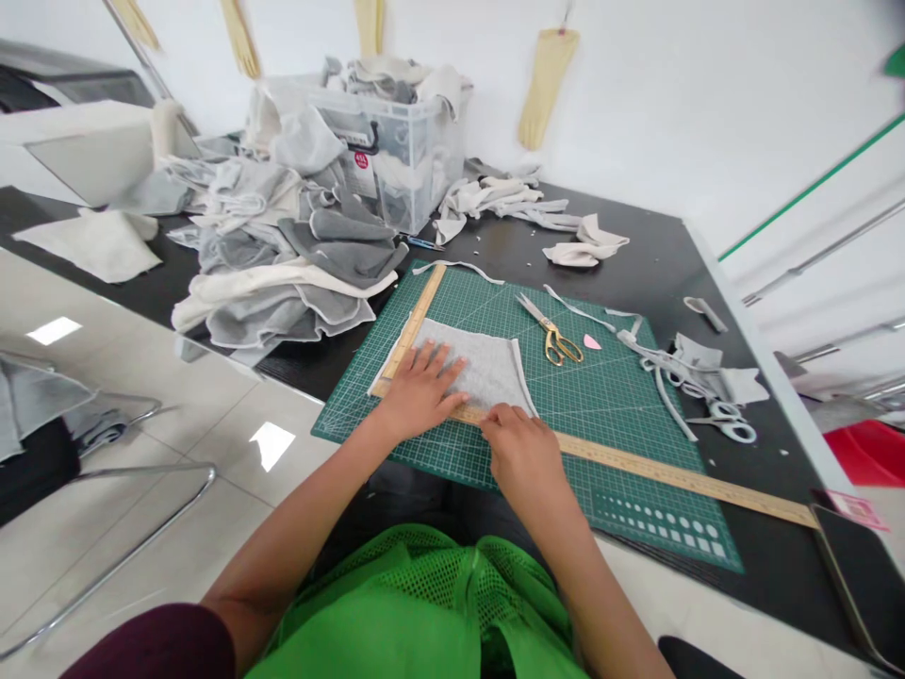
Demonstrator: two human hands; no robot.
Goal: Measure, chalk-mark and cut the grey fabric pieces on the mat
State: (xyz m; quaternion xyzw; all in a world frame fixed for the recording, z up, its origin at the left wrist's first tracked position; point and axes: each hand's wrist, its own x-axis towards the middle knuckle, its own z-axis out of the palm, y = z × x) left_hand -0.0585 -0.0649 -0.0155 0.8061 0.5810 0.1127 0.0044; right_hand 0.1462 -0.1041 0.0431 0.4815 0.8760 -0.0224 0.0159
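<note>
My left hand [422, 391] lies flat with spread fingers on a piece of light grey fabric [487, 363] and on the corner of an L-shaped wooden ruler [629, 460]. The short arm of this ruler runs up the fabric's left side, and its long arm stretches right along the lower edge. My right hand [521, 445] is closed, its fingers curled down at the ruler and the fabric's lower edge. Whatever may be between those fingertips is hidden. Under everything is a green cutting mat [452, 464].
Gold-handled scissors [555, 339] and a pink piece of chalk [592, 341] lie on the mat. White-handled scissors [728, 421] sit among fabric scraps [697, 363] at right. A phone [859, 575] rests at the right corner. Fabric piles [283, 245] and a plastic bin [417, 160] stand behind.
</note>
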